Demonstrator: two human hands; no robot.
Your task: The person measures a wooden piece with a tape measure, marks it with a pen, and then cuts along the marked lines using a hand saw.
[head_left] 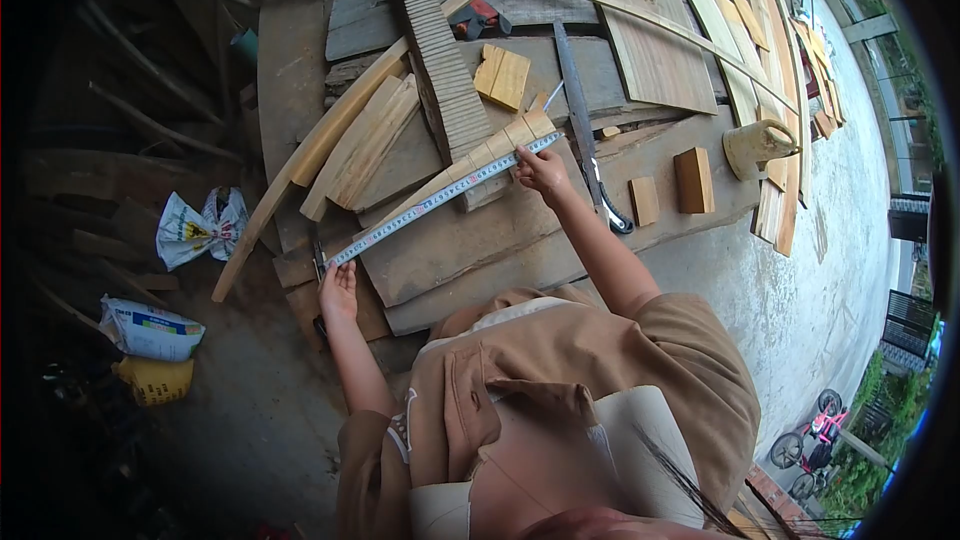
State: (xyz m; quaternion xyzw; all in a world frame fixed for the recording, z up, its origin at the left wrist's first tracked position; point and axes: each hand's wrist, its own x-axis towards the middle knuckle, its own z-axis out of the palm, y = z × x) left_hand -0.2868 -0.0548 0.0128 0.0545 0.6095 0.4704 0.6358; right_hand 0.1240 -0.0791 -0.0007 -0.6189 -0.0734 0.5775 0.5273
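Observation:
A measuring tape strip [440, 198] is stretched diagonally along a narrow, pale wooden piece [492, 152] on the plank bench. My left hand [340, 288] pinches the tape's lower left end at the bench's near edge. At the upper right end, my right hand [541, 172] grips the tape between thumb and fingers, close to the wood's wider end. Under the upper part of the wooden piece runs a long ridged strip of wood [440, 55]. To the right of my right hand lies a handsaw [578, 105] with a black handle.
Wooden blocks [693, 180] and a beige jug [758, 150] stand at the bench's right side. A yellowish block [502, 77], a red-and-black tool [480, 20] and a wide board [645, 25] lie farther back. Curved wood [325, 145] and plastic bags [150, 328] are at the left.

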